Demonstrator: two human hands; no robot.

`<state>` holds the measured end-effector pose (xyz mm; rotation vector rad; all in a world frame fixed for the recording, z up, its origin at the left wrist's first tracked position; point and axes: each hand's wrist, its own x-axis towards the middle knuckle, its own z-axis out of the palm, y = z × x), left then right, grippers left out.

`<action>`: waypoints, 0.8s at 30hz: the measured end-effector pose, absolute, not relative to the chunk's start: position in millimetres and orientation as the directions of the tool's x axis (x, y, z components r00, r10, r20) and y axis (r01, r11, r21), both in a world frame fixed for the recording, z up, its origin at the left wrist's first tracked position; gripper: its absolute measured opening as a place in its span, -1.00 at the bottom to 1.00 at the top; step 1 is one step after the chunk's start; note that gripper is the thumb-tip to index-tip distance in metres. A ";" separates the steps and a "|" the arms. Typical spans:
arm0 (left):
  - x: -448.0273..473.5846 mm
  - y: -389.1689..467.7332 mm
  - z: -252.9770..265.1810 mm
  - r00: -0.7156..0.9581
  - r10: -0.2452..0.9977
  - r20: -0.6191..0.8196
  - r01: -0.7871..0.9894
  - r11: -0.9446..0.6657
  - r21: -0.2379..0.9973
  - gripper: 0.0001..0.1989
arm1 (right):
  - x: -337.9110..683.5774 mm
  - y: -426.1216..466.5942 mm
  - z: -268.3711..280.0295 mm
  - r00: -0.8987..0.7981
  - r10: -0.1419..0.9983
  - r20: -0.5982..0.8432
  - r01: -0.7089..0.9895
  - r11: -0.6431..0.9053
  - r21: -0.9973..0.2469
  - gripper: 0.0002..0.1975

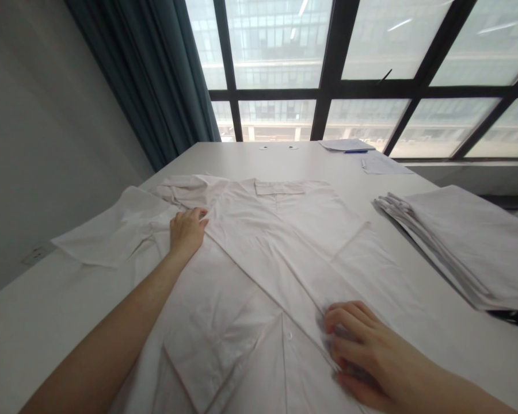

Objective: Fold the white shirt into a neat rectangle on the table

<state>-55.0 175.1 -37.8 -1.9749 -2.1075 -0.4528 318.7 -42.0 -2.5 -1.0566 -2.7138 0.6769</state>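
Observation:
A white shirt lies spread and partly folded on the white table, with a small button showing on its lower front. My left hand is at the shirt's upper left, thumb and fingers closed on the cloth. A long folded strip of the fabric runs diagonally from there down to my right hand. That hand is slightly blurred, its fingers curled over the strip's lower end, and its fingertips are partly hidden. One sleeve spreads out left of my left hand.
Folded white cloths are stacked at the right of the table. Papers and a blue pen lie at the far right. Behind stand a dark-framed window and a blue curtain; a wall is at left.

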 end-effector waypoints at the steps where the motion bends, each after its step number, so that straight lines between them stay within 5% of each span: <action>1: -55.6 175.3 -38.2 -0.067 0.929 0.365 0.997 0.045 0.068 -0.72 | 318.5 -42.0 -0.9 -0.748 0.664 -0.026 0.594 0.651 -0.473 -0.97; 7: -51.3 168.7 -35.3 -0.007 0.897 0.441 1.000 0.015 -0.015 -0.66 | 319.2 -39.2 4.4 -0.757 0.653 -0.020 0.560 0.632 -0.535 -0.94; 10: -39.4 162.3 -35.6 0.136 0.871 0.473 0.991 -0.122 -0.061 -0.62 | 319.3 -37.4 4.4 -0.749 0.662 -0.015 0.548 0.608 -0.574 -0.94; 16: -14.6 152.3 -44.7 0.446 0.882 0.155 0.895 -0.444 -0.050 -0.52 | 322.6 -32.3 6.1 -0.735 0.677 -0.047 0.515 0.511 -0.688 -0.94; 24: -16.8 160.7 -43.1 0.404 0.914 0.031 0.915 -0.403 -0.026 -0.48 | 336.3 -18.9 14.8 -0.654 0.753 -0.069 0.494 0.356 -0.793 -0.83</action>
